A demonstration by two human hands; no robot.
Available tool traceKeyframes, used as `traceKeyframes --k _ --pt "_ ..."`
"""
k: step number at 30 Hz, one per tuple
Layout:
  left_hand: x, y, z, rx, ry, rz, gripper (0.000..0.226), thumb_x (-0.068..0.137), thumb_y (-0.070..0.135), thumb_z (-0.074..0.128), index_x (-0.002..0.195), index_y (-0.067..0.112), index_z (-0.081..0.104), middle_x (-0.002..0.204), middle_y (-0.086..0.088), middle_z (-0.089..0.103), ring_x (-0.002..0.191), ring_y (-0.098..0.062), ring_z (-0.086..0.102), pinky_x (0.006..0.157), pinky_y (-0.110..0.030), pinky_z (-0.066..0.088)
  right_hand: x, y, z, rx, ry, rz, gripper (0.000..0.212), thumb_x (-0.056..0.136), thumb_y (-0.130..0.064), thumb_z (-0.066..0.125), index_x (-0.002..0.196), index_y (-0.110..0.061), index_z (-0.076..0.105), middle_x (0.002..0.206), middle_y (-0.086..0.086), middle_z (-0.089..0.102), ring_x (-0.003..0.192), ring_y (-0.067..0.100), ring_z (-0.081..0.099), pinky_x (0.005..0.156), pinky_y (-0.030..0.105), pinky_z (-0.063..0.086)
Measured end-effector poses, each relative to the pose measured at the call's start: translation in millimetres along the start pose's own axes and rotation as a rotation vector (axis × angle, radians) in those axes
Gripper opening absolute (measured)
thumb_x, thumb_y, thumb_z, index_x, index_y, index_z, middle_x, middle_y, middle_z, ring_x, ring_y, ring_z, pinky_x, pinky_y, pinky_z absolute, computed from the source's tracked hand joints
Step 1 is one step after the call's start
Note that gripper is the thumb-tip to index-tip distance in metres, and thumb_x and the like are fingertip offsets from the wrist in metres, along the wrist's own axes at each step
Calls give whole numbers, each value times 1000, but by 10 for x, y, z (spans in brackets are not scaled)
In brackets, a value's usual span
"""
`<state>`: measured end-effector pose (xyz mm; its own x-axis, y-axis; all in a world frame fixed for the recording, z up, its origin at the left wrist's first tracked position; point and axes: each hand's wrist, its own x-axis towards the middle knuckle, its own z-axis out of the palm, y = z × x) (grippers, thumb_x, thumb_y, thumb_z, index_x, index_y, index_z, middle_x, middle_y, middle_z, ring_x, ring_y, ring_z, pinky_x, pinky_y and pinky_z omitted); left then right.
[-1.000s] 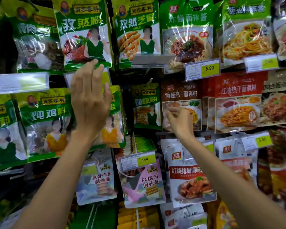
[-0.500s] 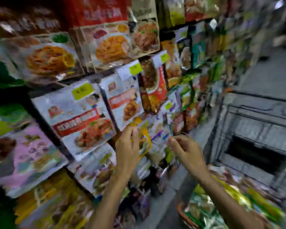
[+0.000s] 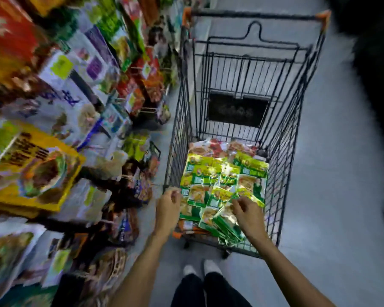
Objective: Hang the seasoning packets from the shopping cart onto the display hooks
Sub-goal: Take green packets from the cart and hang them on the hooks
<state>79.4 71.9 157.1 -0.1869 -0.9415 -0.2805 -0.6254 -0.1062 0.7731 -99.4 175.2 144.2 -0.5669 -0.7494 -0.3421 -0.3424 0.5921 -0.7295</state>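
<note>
Two bare hands over the near end of the shopping cart [image 3: 284, 165]. Left hand [image 3: 167, 207]: above the cart's near-left corner, at the rim, fingers loosely curled, nothing seen in it. Right hand [image 3: 248, 216]: inside the cart towards its near-right side, fingers bent down onto the seasoning packets [image 3: 217, 180]. It touches the top of the pile; whether it has pinched a packet I cannot tell, since the frame is blurred.

Packets: a loose, overlapping heap of green-and-yellow pouches filling the cart's near half. A few red-toned packets [image 3: 217, 147] lie at the heap's far edge, towards the middle of the cart.

Left of the cart: display rack [image 3: 87, 89] hung with packets, heavily smeared by motion; one large yellow packet [image 3: 31, 171] among them.

Just behind the cart's near end: the person's white shoes [image 3: 200, 269], side by side on the grey floor [image 3: 330, 173].
</note>
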Motion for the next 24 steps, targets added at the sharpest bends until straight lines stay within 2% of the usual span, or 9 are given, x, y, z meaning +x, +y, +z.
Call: traceKeyframes --k 3,6,8,10,13,15,18,21,24 --pt "247 -193 303 76 -85 -30 20 99 11 48 107 0 62 94 -19 67 84 -30 61 63 -29 39 192 284 158 11 16 99 24 98 -13 52 83 -2 66 77 15 68 73 32 64 65 35 46" --pt "493 -384 616 103 -162 -68 19 98 11 49 107 1 61 103 -16 66 86 -18 56 67 -22 37 429 527 335 -11 59 185 21 98 -10 50 100 0 68 87 18 71 72 27 63 56 17 43" --pt "669 -522 812 133 -215 -83 21 99 11 48 112 -1 59 110 -17 63 90 -19 55 68 -20 37 606 683 463 -37 75 226 24 98 -11 50 111 3 65 99 17 71 75 23 60 59 18 40" --pt "840 -674 976 179 -247 -98 25 100 11 46 117 -2 58 115 -17 61 96 -24 57 72 -23 39 771 841 578 -45 82 286 29 98 -13 52 120 3 61 114 18 67 92 26 63 74 26 44" --pt "1099 -883 1147 250 -299 -134 33 100 13 44 129 -2 50 124 -19 56 104 -30 55 80 -34 44 984 1064 692 -91 109 380 38 97 -16 55 130 3 52 131 21 57 117 33 56 90 33 44" --pt "1265 -981 1248 299 -322 -157 44 100 16 44 141 -1 37 131 -24 50 114 -38 51 90 -43 43 1107 1202 734 -115 136 455 41 96 -16 57 130 5 48 132 23 53 120 35 52 91 35 43" --pt "1440 -1044 1389 278 -303 -223 61 100 19 46 152 6 16 151 -18 31 136 -34 35 109 -44 34 1217 1345 791 -137 176 602 47 93 -20 62 125 11 48 128 27 52 119 37 50 90 37 42" --pt "1544 -1082 1512 276 -234 -225 58 98 19 52 146 -1 27 149 -19 32 136 -33 33 109 -40 31 1268 1395 861 -149 189 681 53 94 -21 60 131 12 41 134 28 46 126 39 43 100 40 38" --pt "1599 -1091 1585 263 -156 -245 47 95 19 57 132 -3 39 137 -20 40 124 -34 42 96 -38 36 1282 1408 914 -157 190 802 64 96 -27 56 139 11 29 142 28 36 131 39 36 103 40 37"
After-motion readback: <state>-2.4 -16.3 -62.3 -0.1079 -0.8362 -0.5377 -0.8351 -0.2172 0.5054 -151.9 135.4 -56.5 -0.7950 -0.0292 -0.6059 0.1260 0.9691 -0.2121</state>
